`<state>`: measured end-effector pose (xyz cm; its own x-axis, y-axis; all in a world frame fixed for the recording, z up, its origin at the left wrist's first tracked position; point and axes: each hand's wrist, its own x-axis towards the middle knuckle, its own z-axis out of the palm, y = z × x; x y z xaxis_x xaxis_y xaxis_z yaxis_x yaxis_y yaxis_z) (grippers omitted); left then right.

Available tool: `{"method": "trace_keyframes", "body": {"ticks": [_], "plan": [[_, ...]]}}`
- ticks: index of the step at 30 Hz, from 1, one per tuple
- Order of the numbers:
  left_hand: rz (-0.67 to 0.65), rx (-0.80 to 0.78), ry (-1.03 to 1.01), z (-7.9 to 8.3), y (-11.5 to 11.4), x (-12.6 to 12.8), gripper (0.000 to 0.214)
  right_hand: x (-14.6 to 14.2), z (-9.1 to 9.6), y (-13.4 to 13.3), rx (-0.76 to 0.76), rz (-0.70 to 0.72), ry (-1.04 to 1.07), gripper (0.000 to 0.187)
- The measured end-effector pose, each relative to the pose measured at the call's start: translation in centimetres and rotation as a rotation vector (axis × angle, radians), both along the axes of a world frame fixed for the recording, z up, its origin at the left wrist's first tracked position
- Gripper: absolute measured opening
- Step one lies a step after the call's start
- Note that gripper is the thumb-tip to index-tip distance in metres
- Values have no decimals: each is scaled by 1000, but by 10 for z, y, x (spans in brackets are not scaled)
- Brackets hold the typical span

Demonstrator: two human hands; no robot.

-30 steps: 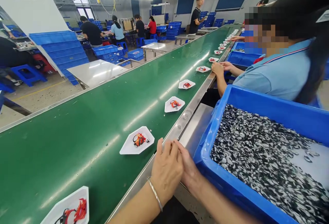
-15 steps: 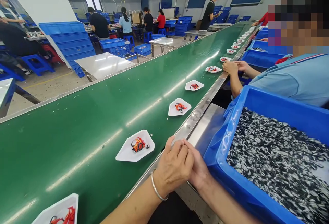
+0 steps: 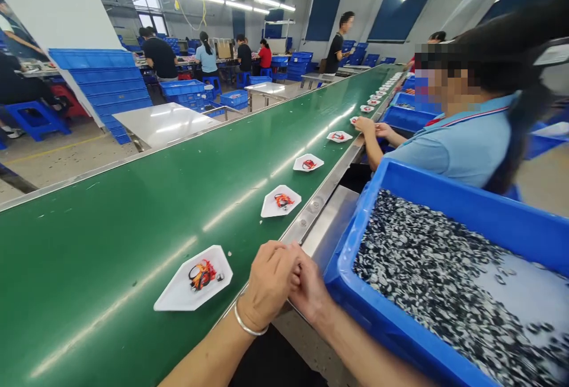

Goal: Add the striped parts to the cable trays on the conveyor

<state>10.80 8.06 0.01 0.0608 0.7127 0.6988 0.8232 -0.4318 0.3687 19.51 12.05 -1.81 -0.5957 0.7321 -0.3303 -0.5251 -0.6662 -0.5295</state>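
Observation:
My left hand (image 3: 270,277), with a silver bangle on its wrist, is closed at the near edge of the belt. Pressed against it is my right hand (image 3: 310,285), its fingers curled too. Whatever they pinch between them is hidden. Left of my hands, a white pointed tray (image 3: 178,293) lies on the green conveyor belt (image 3: 133,221) with a small heap of red, orange and black pieces (image 3: 203,275) in it. Close on my right, a blue bin (image 3: 351,250) holds a mass of small black-and-white pieces (image 3: 413,256).
Farther up the belt runs a row of similar trays, including one white tray (image 3: 269,208). A co-worker in a light blue shirt (image 3: 466,144) sits beyond the bin, hands at the belt's edge. A metal rail (image 3: 306,221) borders the belt. Steel tables (image 3: 164,123) stand across it.
The view has swung right, so trays, bin and co-worker appear farther left. The nearest earlier tray has left the frame. My hands remain together and closed.

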Motion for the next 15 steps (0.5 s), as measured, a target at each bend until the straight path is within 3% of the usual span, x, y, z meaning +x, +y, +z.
{"method": "trace_keyframes", "body": {"ticks": [5,8,11,15], "plan": [[71,0,14,1,9,-14,15,-1,4,-6,86,-44,25,40],[217,-82,64,6,18,-28,22,-1,6,-4,108,-29,63,37],[416,-257,157,19,32,-40,27,0,5,-1,85,-30,91,37],[485,-349,302,38,49,-46,24,1,2,3,21,-55,137,39]]}}
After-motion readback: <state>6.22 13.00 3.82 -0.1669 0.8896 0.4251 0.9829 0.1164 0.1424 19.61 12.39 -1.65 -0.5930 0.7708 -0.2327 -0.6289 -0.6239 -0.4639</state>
